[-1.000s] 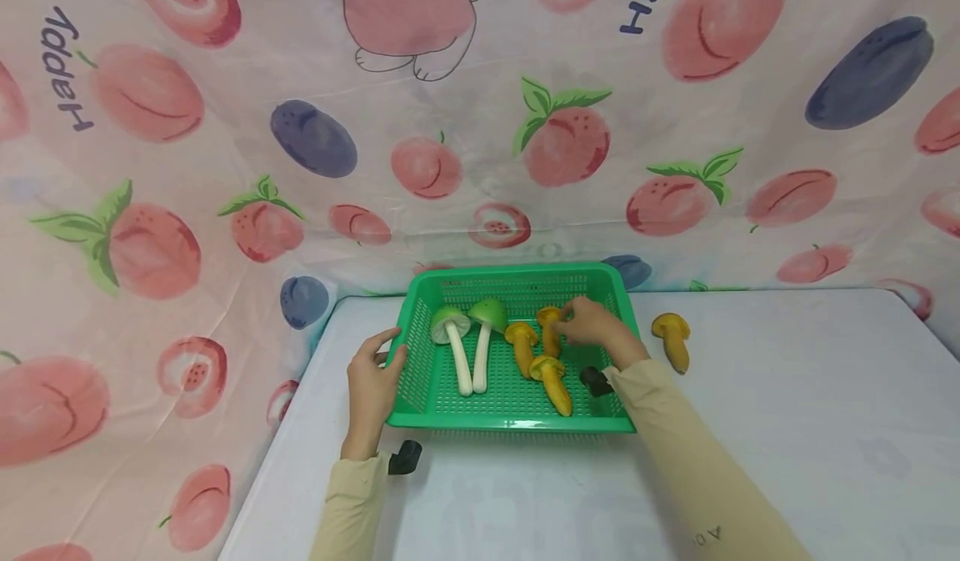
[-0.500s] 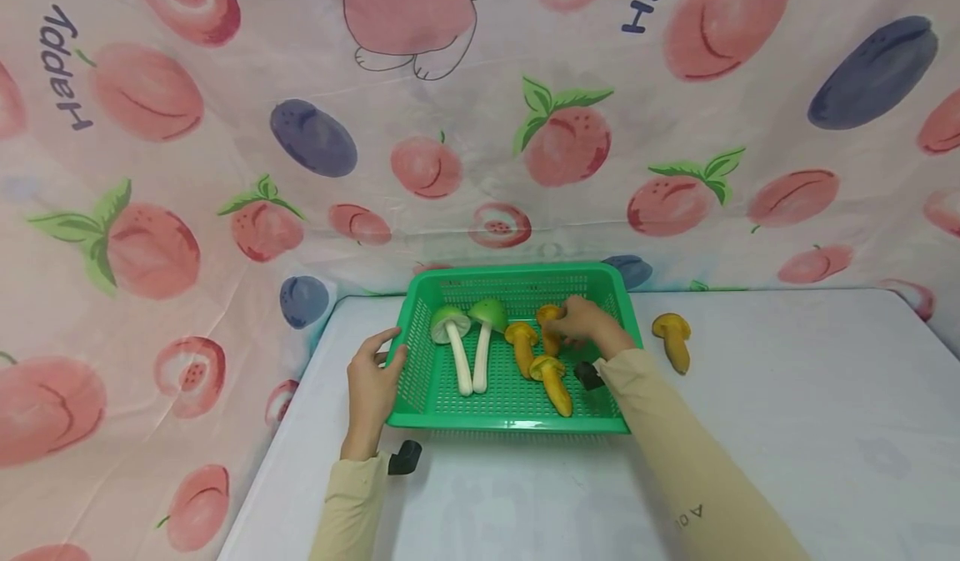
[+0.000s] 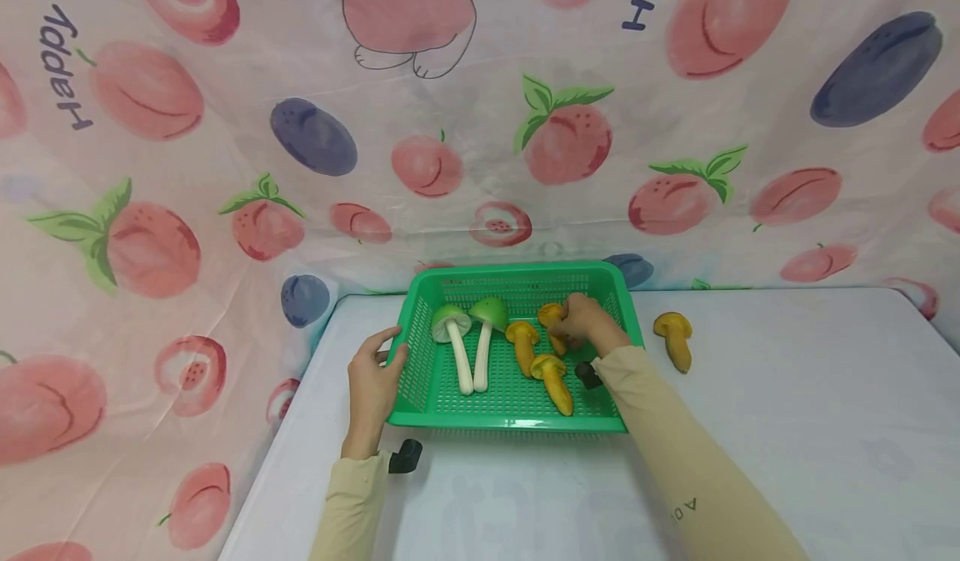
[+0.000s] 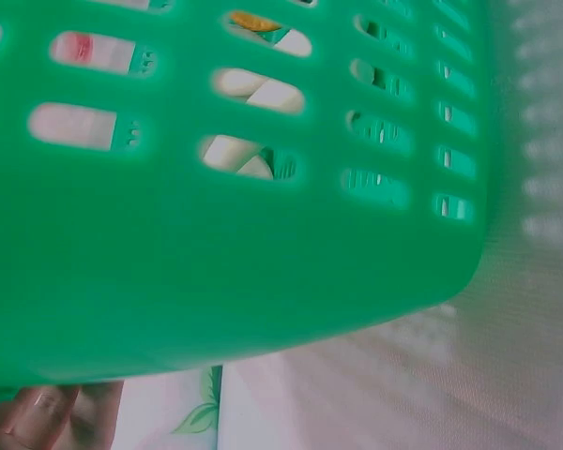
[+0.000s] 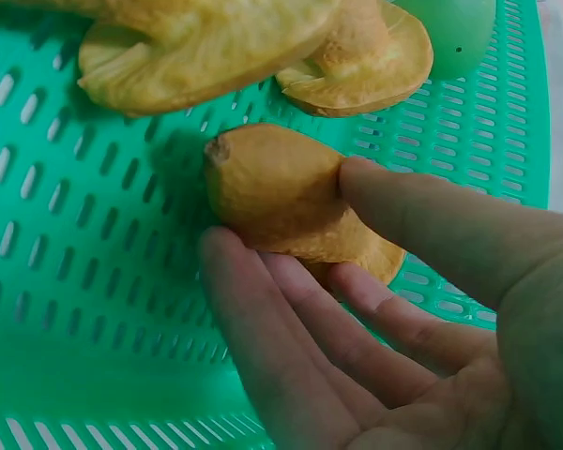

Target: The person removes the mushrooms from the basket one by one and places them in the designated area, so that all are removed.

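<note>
Where right hand [image 3: 591, 323] pinches, mushroom [image 5: 272, 183] has tilted slightly.

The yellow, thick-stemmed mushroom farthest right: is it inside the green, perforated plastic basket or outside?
Outside: in the head view, the mushroom lies on the white table, apart from the basket and right of it.

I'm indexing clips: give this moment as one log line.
right hand: pinches yellow mushroom in green basket; left hand: at basket's left rim; table: another yellow mushroom

I see one basket [image 3: 510, 423], two green mushrooms [image 3: 489, 314] and three yellow mushrooms [image 5: 272, 183] in it, one yellow mushroom [image 3: 676, 343] right of it.
</note>
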`<control>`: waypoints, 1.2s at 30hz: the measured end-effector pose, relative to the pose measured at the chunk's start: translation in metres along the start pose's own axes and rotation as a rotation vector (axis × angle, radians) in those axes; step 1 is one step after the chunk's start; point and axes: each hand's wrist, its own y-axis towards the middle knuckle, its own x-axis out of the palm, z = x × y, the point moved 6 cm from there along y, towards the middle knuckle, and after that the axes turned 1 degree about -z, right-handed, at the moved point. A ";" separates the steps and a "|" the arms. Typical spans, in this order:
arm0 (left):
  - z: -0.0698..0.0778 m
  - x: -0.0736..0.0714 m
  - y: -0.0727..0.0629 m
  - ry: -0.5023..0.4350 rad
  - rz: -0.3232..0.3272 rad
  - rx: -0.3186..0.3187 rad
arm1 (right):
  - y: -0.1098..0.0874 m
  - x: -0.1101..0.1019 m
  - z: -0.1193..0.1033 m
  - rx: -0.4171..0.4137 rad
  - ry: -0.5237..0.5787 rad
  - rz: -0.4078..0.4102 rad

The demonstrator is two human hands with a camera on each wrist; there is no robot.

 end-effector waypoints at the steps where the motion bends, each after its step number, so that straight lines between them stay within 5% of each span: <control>1: 0.000 0.000 0.000 -0.001 -0.001 -0.002 | 0.000 0.000 0.000 0.005 0.004 0.000; 36: -0.003 0.000 0.000 0.000 0.000 -0.025 | -0.021 -0.019 -0.003 -0.052 -0.013 0.076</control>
